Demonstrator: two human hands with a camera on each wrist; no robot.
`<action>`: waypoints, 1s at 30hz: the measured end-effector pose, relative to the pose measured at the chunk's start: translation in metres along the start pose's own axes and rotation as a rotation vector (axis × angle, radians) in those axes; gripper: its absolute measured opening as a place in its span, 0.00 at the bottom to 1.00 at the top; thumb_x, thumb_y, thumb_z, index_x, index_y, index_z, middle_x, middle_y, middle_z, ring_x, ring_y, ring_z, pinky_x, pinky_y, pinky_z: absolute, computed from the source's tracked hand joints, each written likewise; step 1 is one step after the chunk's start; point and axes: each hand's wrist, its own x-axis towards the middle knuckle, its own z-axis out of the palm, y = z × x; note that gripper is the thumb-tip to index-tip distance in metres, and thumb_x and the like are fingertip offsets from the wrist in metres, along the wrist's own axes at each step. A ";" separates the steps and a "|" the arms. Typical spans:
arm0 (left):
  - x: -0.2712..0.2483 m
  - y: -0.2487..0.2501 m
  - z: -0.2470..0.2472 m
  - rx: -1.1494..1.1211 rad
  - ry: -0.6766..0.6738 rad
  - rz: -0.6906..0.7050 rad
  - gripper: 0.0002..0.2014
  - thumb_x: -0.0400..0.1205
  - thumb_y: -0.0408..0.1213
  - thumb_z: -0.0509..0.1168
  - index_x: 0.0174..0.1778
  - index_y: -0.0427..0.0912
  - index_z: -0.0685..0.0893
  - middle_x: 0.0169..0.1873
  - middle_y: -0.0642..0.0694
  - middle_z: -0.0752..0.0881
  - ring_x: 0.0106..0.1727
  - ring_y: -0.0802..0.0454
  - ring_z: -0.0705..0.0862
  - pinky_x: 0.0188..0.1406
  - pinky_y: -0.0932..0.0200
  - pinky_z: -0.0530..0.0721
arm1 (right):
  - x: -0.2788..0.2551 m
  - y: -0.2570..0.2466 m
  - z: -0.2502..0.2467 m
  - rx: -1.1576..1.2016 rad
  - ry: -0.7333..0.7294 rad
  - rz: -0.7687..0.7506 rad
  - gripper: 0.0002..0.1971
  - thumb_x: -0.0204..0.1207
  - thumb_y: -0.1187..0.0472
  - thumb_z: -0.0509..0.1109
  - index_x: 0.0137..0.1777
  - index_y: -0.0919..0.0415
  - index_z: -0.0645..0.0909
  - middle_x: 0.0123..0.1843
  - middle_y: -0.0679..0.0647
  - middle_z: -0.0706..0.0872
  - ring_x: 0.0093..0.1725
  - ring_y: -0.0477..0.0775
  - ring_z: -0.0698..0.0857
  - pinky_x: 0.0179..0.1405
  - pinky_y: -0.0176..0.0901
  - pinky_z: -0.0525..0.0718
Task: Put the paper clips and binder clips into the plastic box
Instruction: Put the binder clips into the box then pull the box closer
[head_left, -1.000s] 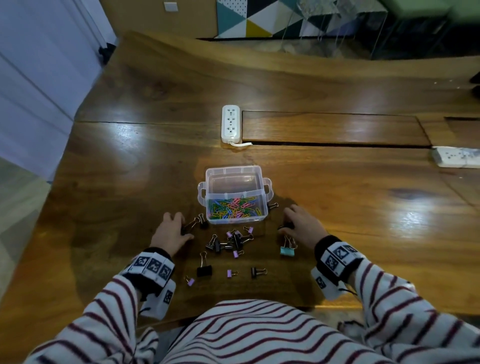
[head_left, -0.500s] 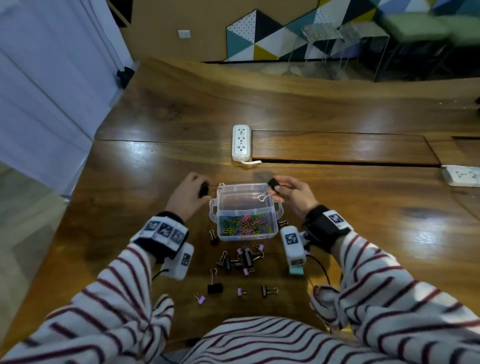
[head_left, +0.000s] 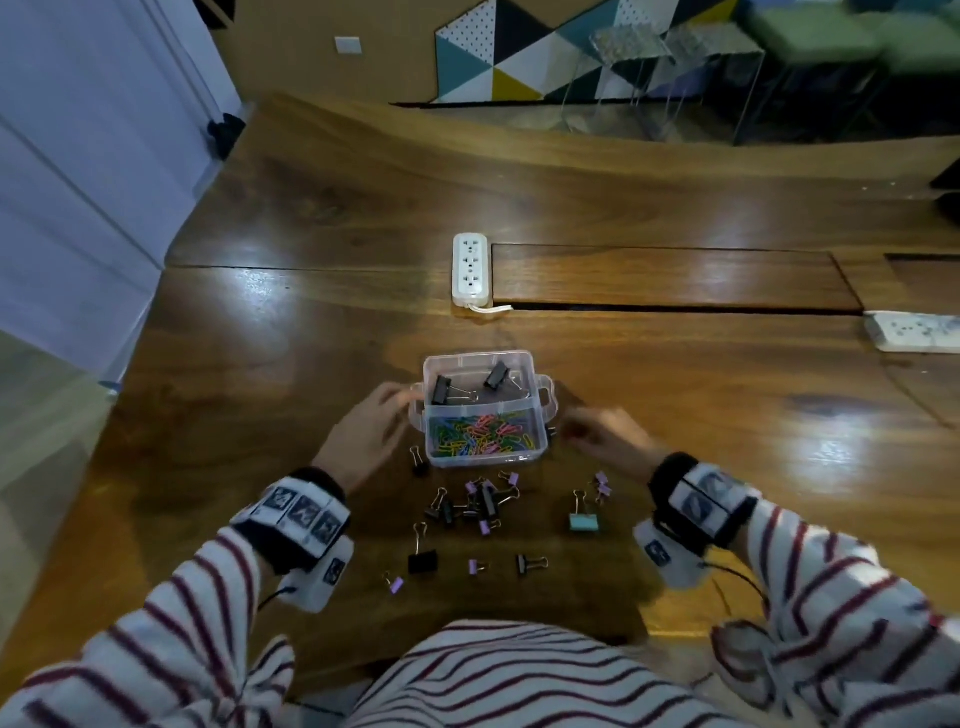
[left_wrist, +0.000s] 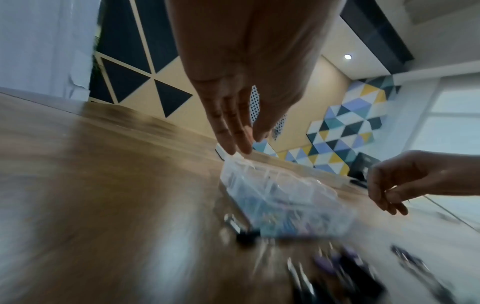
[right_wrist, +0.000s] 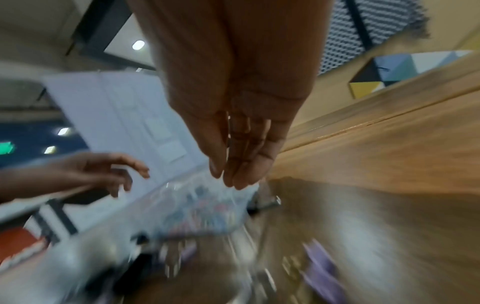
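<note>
The clear plastic box (head_left: 543, 403) stands mid-table. Its near compartment holds several coloured paper clips (head_left: 483, 435); its far compartment holds two black binder clips (head_left: 442, 389). Several black and purple binder clips (head_left: 480, 505) lie scattered on the table in front of it, with a teal binder clip (head_left: 584, 521) to the right. My left hand (head_left: 382, 415) is beside the box's left handle, fingers straight and empty (left_wrist: 237, 144). My right hand (head_left: 582, 428) hovers by the box's right side, fingers extended and empty (right_wrist: 233, 176). Both wrist views are motion-blurred.
A white power strip (head_left: 469, 269) lies behind the box, and another power strip (head_left: 914, 330) is at the right edge. A long slot in the wooden table (head_left: 260, 338) runs across behind the box. A single small black clip (head_left: 418, 461) sits near the box's left front corner.
Both hands held black binder clips over the box's far compartment; those clips now lie inside it. Both hands have drawn back toward me, empty, on either side of the box.
</note>
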 end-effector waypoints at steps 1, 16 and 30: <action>-0.013 0.003 0.001 -0.004 -0.029 -0.005 0.18 0.81 0.30 0.60 0.67 0.44 0.74 0.68 0.45 0.74 0.59 0.53 0.79 0.63 0.54 0.82 | -0.013 0.002 0.008 -0.073 -0.056 0.010 0.11 0.78 0.65 0.63 0.59 0.61 0.77 0.60 0.56 0.82 0.59 0.50 0.80 0.63 0.44 0.79; -0.009 0.083 0.071 0.481 -0.421 0.152 0.26 0.79 0.44 0.65 0.69 0.38 0.67 0.67 0.39 0.71 0.67 0.43 0.72 0.53 0.49 0.81 | -0.022 0.010 0.015 0.194 -0.071 0.110 0.08 0.78 0.62 0.65 0.56 0.56 0.77 0.49 0.54 0.85 0.47 0.52 0.86 0.48 0.43 0.85; -0.001 0.086 0.089 0.279 -0.375 0.058 0.34 0.77 0.48 0.67 0.74 0.37 0.61 0.72 0.39 0.68 0.71 0.41 0.70 0.63 0.43 0.80 | 0.088 -0.049 0.000 0.405 0.094 0.206 0.16 0.76 0.71 0.63 0.64 0.66 0.76 0.64 0.62 0.82 0.52 0.54 0.84 0.52 0.41 0.81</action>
